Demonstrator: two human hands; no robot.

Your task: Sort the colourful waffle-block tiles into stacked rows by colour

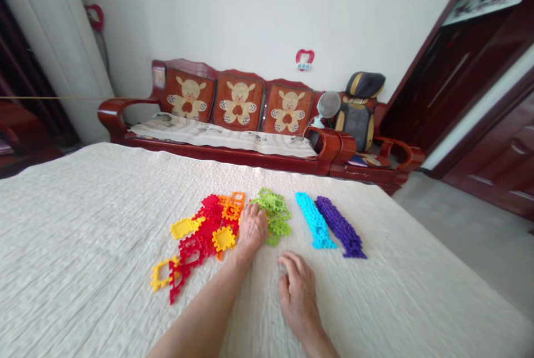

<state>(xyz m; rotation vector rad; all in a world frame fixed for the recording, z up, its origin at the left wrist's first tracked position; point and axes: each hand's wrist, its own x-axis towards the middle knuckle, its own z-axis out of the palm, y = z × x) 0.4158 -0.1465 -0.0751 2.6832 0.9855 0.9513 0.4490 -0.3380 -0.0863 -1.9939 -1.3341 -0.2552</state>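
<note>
My left hand [253, 226] reaches down between the pile of green interlocking plastic tiles [275, 216] and the red tiles [211, 213]. Its fingers bend downward at the edge of the green pile, and their tips are hidden, so whether they grip a tile does not show. Nearer to me, my right hand [298, 291] rests low over the cloth, loosely curved, thumb apart, holding nothing. Orange tiles [231, 210] and a yellow tile [224, 239] lie mixed with the red ones. To the right are a row of light blue tiles [315, 221] and a row of purple tiles [340, 227].
A pale textured cloth [104, 224] covers the broad surface under the tiles. Beyond its far edge stands a wooden sofa [208, 152] with bear-patterned cushions [238, 103]. A small fan [328, 104] and a wooden armchair [375, 166] are at the back right.
</note>
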